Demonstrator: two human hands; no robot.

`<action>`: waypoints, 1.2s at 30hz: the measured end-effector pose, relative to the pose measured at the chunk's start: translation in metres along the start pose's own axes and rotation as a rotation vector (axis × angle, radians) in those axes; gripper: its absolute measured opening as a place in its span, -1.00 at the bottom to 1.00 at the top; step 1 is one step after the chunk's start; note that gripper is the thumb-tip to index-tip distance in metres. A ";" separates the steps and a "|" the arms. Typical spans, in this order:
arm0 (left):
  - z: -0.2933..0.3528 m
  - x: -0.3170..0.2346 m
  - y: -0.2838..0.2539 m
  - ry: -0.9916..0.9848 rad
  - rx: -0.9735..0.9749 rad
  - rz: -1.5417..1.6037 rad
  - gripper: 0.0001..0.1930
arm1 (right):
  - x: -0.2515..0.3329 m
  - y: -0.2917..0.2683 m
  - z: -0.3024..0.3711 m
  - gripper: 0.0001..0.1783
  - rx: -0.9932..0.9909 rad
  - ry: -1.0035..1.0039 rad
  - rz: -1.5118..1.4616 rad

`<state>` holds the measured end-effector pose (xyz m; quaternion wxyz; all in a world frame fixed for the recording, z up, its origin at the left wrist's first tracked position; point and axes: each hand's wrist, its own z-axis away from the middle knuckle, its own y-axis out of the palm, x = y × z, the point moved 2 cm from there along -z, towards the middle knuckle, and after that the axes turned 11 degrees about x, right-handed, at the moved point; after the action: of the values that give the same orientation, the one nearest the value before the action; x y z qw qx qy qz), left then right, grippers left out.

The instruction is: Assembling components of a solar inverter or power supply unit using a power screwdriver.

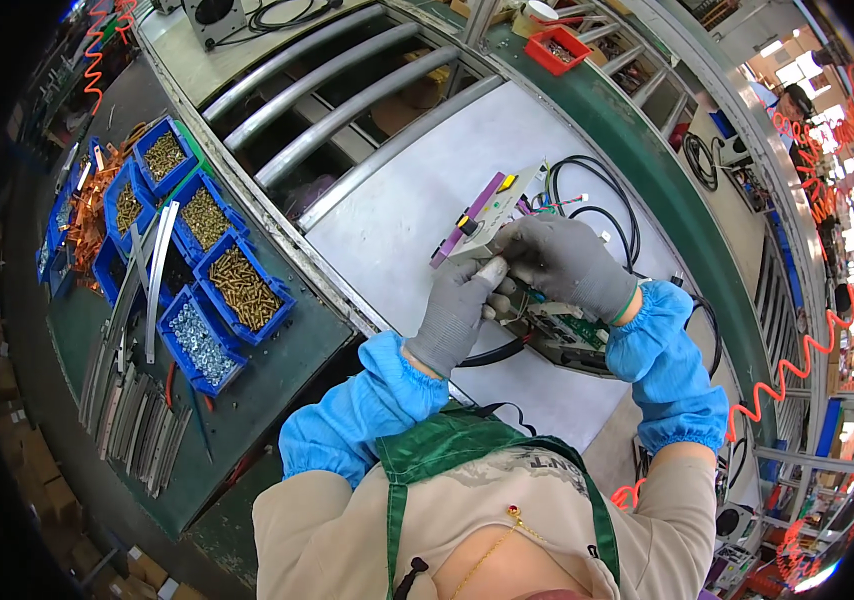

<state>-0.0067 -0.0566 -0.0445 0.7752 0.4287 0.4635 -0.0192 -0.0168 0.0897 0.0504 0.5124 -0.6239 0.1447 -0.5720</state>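
Working over a white mat (417, 215) in the middle of the bench, both gloved hands meet on a small electrical unit (557, 335) with a green circuit board showing in it. The left hand (457, 310) has its fingers curled against the unit's left side, thumb up, pinching at a small part where the two hands touch; what exactly it pinches is hidden. The right hand (567, 265) lies over the top of the unit, fingers bent down and closed on it. A pale panel (492, 215) with a purple strip and yellow bits along its far-left edge stands tilted just beyond the hands, touching the fingertips. Black cables (597, 195) loop on the mat to the far right of the panel, and another black cable runs out from under the unit toward the near side. Both forearms wear blue sleeve covers (357, 405). To the left, on the green bench top, sit blue bins (237, 290) of brass screws and one of silver screws, with metal strips (137, 410) lying near them. Grey rollers (347, 110) cross the frame on the far side, and a red bin (559, 48) rests on a far shelf. Orange coiled hoses (797, 370) hang at right.
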 end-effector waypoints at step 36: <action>0.000 0.024 -0.008 0.075 0.072 -0.057 -0.58 | -0.003 -0.022 -0.026 -0.82 0.231 0.334 0.459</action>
<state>0.0038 -0.0529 -0.0673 0.7406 0.4436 0.5030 -0.0419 -0.0489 0.0890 0.0613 0.6649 -0.4097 0.2984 -0.5486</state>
